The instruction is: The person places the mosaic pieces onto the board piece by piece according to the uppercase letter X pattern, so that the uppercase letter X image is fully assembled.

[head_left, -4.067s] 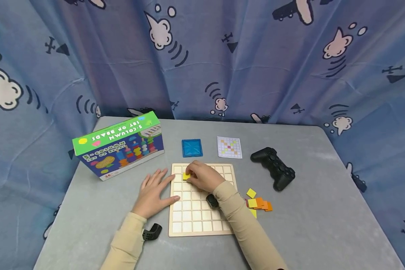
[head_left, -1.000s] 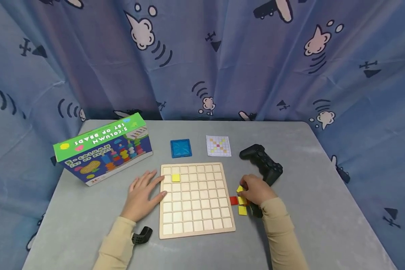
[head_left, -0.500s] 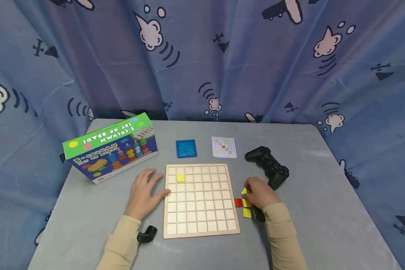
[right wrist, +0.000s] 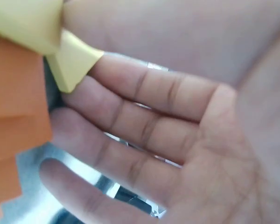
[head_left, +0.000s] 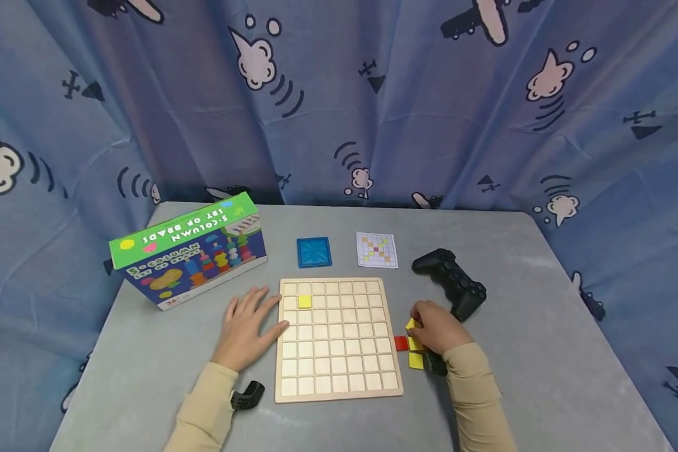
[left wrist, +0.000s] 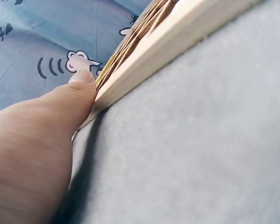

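Observation:
My left hand (head_left: pixel 245 333) lies with spread fingers at the left edge of a wooden grid board (head_left: pixel 336 348). In the left wrist view the thumb (left wrist: pixel 81 88) touches the board's side. One yellow square tile (head_left: pixel 304 302) sits in a cell near the board's upper left. Right of the board, my right hand (head_left: pixel 439 328) is over a small pile of tiles. Its thumb and forefinger pinch a yellow tile (right wrist: pixel 74 63). Orange tiles (right wrist: pixel 18 93) show close by in the right wrist view. A red tile (head_left: pixel 401 343) and another yellow tile (head_left: pixel 415 361) lie beside the hand.
Behind the board are a blue square tray (head_left: pixel 314 252) and a printed pattern card (head_left: pixel 376 250). A black game controller (head_left: pixel 452 282) lies just beyond my right hand. A bead-set box (head_left: pixel 194 251) stands at the back left, before a blue curtain (head_left: pixel 316 113).
My right hand has left the yellow tile in the board's upper left and moved right to the pile, where it pinches another yellow tile. My left hand has stayed at the board's edge.

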Demonstrator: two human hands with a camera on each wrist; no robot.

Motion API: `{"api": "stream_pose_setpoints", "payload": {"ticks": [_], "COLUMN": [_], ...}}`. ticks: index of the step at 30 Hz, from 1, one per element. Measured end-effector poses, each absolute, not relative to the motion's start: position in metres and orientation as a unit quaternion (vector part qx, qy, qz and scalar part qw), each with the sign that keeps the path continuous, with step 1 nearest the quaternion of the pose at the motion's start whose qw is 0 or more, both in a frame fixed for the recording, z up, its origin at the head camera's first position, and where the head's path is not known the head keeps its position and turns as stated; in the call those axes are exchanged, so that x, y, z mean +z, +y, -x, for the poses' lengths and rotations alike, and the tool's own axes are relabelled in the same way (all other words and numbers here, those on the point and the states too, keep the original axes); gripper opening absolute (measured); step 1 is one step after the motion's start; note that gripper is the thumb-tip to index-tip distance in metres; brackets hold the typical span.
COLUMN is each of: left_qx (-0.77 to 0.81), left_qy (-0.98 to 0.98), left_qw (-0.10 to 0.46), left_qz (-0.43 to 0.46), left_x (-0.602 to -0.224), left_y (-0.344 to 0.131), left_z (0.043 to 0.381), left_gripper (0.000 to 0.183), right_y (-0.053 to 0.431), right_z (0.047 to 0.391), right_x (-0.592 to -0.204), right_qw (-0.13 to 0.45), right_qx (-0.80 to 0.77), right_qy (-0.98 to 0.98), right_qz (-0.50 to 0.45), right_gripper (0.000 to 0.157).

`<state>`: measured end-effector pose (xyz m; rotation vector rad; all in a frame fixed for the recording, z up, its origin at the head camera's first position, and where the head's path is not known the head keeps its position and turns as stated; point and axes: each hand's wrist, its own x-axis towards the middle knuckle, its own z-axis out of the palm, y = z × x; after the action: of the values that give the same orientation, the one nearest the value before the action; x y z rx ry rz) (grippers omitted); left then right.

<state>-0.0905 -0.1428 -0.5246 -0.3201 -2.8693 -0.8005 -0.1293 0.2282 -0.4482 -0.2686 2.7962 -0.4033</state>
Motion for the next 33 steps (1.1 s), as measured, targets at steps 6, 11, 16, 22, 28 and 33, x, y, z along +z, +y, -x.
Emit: {"api": "stream_pose_setpoints", "payload": {"ticks": [6, 11, 16, 22, 28, 33], "left_qx": [-0.275, -0.271, -0.268, -0.271, -0.268, -0.268], "left_qy": [-0.954, -0.955, -0.955, -0.953, -0.955, -0.954], "left_qw": [0.070, 0.076, 0.083, 0.087, 0.072, 0.084], "left_qz": [0.094, 0.094, 0.098, 0.102, 0.102, 0.104], "left_x": [-0.526, -0.529, -0.529, -0.527, -0.527, -0.528], "left_y": [-0.141, -0.142, -0.142, -0.142, -0.142, -0.143], "left_z": [0.088, 0.089, 0.090, 0.090, 0.091, 0.092], "left_gripper": [0.060, 0.060, 0.058, 0.057, 0.058, 0.057], "right_y": [0.230, 0.229, 0.225, 0.215, 0.203, 0.189], "right_z": [0.134, 0.138, 0.142, 0.146, 0.150, 0.154], "right_x": [-0.447, -0.442, -0.437, -0.431, -0.429, -0.429], "right_qw": [0.155, 0.152, 0.133, 0.094, 0.072, 0.066], "right_qx": [-0.122, -0.122, -0.133, -0.142, -0.143, -0.160], "right_qy": [0.973, 0.972, 0.968, 0.964, 0.960, 0.950], "right_qz": [0.118, 0.134, 0.167, 0.203, 0.229, 0.261], "right_gripper": [0.020, 0.018, 0.016, 0.019, 0.026, 0.027]}}
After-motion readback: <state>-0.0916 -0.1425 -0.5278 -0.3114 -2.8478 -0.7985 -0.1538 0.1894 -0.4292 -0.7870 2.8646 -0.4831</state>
